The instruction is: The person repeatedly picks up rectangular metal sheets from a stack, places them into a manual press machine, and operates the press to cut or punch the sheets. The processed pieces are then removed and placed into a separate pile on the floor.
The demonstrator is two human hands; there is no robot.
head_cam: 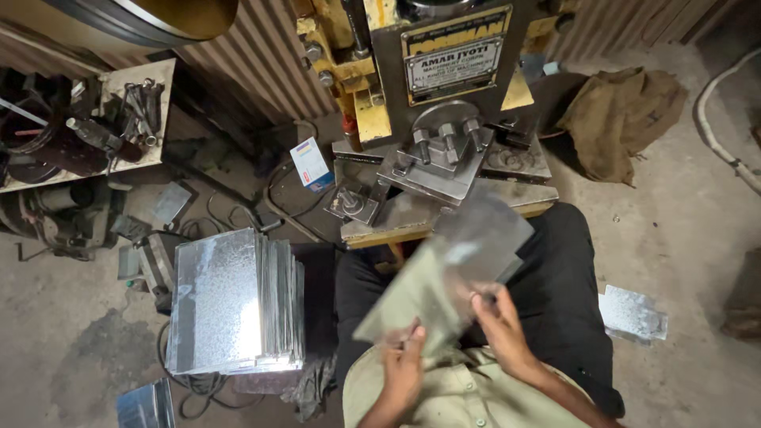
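dusty concrete floor lies under you, a stack of cut sheets well left of your fingers. your left hand pinches the metal sheet at its near corner; your right hand grips its lower edge. its long axis runs up-right toward the press.

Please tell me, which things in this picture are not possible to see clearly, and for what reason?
- Metal sheet in the head view: motion blur hides its edges and whether it is one sheet or several.
- Left hand and right hand: fingertips blurred, partly behind the sheet.
- Press machine: its upper part is cut off by the top edge.
- Stack of sheets: count too fine to tell.
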